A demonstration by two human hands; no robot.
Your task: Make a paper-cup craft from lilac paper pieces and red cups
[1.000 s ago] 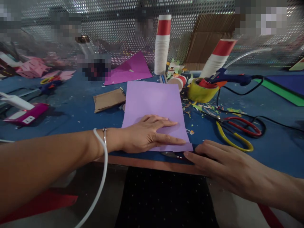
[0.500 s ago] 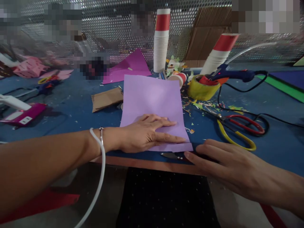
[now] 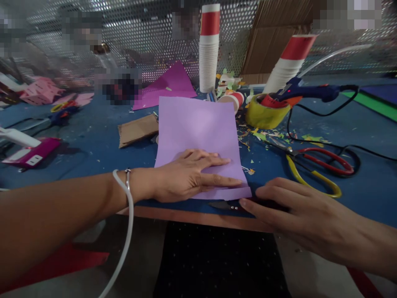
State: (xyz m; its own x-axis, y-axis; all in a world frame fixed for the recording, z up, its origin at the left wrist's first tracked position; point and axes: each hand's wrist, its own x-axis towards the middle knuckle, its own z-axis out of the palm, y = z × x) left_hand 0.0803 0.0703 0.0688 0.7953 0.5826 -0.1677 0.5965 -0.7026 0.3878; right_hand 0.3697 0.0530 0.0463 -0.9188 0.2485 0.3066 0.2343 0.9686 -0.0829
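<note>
A sheet of purple paper point(image 3: 198, 124) lies on the blue table, a narrow strip along its near edge partly creased or folded up. My left hand point(image 3: 189, 176) rests flat on the lower part of the sheet, fingers stretched out to the right. My right hand point(image 3: 297, 211) is closed at the table's near edge, just right of the paper's corner. From its fingers a small pointed cutting blade point(image 3: 221, 205) with shiny rivets sticks out leftward, just below the paper's near edge. The handle is mostly hidden in that hand, so its exact kind is unclear.
Scissors point(image 3: 319, 161) with red and yellow handles lie right, near a blue glue gun point(image 3: 316, 90) resting in a yellow holder point(image 3: 268, 114). Paper cup stacks point(image 3: 208, 62) stand behind. Cardboard point(image 3: 138, 130) and magenta paper point(image 3: 169, 87) are left and behind. Paper scraps litter the table.
The view has shifted slightly. Both hands keep nearly the same places on the paper and the table edge; the blade sits slightly farther left.
</note>
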